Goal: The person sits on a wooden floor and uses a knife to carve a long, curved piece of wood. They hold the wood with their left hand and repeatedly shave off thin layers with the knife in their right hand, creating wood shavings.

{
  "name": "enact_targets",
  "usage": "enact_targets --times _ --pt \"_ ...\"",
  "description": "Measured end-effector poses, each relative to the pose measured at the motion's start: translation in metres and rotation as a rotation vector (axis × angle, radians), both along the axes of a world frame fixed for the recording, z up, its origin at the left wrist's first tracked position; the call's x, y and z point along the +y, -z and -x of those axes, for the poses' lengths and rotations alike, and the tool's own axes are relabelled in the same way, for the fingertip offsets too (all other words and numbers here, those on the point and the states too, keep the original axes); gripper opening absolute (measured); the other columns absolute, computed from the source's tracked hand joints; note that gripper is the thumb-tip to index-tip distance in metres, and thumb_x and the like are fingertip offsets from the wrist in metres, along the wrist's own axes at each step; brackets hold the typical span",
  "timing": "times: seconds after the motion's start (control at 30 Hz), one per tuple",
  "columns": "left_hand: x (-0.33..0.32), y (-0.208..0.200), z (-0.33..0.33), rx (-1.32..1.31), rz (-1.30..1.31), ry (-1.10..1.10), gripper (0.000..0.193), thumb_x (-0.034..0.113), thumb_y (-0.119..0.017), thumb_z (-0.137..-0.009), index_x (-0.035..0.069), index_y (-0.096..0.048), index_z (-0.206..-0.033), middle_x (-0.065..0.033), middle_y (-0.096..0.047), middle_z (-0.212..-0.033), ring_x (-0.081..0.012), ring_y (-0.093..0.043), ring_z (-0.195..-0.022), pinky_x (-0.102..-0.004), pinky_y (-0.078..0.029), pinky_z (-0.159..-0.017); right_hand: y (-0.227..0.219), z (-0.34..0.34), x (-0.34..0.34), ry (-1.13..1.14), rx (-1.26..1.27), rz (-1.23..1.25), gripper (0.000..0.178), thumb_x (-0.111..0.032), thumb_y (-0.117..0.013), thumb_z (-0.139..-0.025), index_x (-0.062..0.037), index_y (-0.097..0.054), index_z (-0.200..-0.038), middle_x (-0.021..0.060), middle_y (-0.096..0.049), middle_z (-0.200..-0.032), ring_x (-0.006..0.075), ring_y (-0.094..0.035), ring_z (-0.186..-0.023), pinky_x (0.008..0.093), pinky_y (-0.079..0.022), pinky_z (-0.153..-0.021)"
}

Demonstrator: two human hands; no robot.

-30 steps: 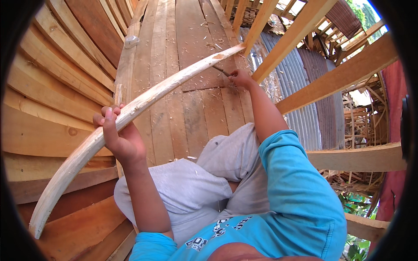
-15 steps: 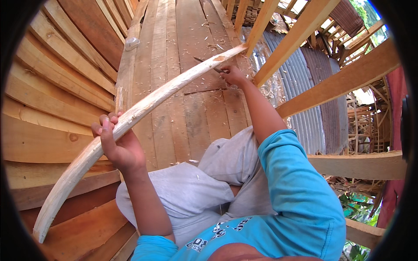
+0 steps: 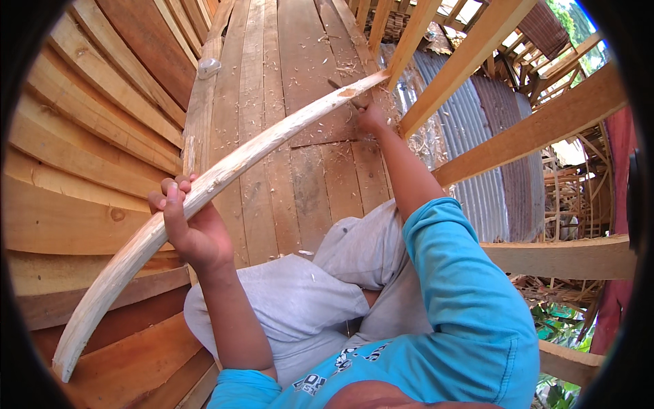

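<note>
A long pale peeled wooden pole (image 3: 235, 162) slants from the lower left up to the right, its far end against the slats. My left hand (image 3: 197, 228) is wrapped round the pole's nearer half, thumb and fingers on either side. Out at the far end, my right hand (image 3: 373, 119) is closed on the handle of a knife (image 3: 334, 84). The dark blade tip shows past the pole's far side, while the pole hides the middle of the blade. A brownish patch marks the pole close to the knife.
Wood shavings (image 3: 351, 69) lie scattered over the plank floor (image 3: 306, 177). On the left stands a board wall (image 3: 75, 218); on the right, wooden slats (image 3: 463, 61) with corrugated metal sheets (image 3: 470, 136) beyond. A small clear plastic container (image 3: 208, 67) sits by the left wall.
My right hand and the knife have moved a little farther out along the pole, toward its far end. My left hand keeps its hold, shifting only slightly to the right.
</note>
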State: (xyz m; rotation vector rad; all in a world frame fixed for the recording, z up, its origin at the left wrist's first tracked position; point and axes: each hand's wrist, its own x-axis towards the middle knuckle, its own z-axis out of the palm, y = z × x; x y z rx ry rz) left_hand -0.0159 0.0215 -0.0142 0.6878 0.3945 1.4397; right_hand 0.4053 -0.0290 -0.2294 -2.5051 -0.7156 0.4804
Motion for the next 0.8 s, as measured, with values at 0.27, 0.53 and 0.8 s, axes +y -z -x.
enact_targets --times 0.27,0.53,0.8 --pt "0.001 0.002 0.003 -0.006 -0.012 0.038 0.020 0.006 -0.063 -0.086 0.015 -0.046 -0.088 -0.0002 -0.055 -0.087 -0.0140 -0.054 -0.092 -0.0366 -0.041 -0.101 0.004 -0.003 0.003 0.131 -0.095 -0.051 0.037 -0.017 -0.062 -0.084 0.0043 -0.059 -0.113 0.0253 -0.063 -0.118 0.0390 -0.061 -0.112 0.0425 -0.048 -0.095" --pt "-0.001 -0.001 0.000 0.013 -0.016 -0.001 0.017 0.013 -0.065 -0.088 0.016 -0.050 -0.081 0.0009 -0.053 -0.082 -0.0125 -0.054 -0.089 -0.0373 -0.042 -0.100 0.003 0.000 -0.004 0.305 -0.149 0.166 0.040 -0.018 -0.061 -0.086 0.0061 -0.061 -0.118 0.0235 -0.064 -0.120 0.0349 -0.063 -0.111 0.0426 -0.050 -0.095" --pt "-0.002 -0.002 -0.002 0.009 0.004 0.012 0.018 0.012 -0.065 -0.089 0.016 -0.048 -0.082 0.0011 -0.053 -0.082 -0.0125 -0.055 -0.088 -0.0373 -0.043 -0.100 0.012 -0.009 -0.007 -0.211 -0.298 0.453 0.035 -0.018 -0.050 -0.088 0.0015 -0.069 -0.110 0.0190 -0.068 -0.116 0.0347 -0.066 -0.106 0.0437 -0.048 -0.094"
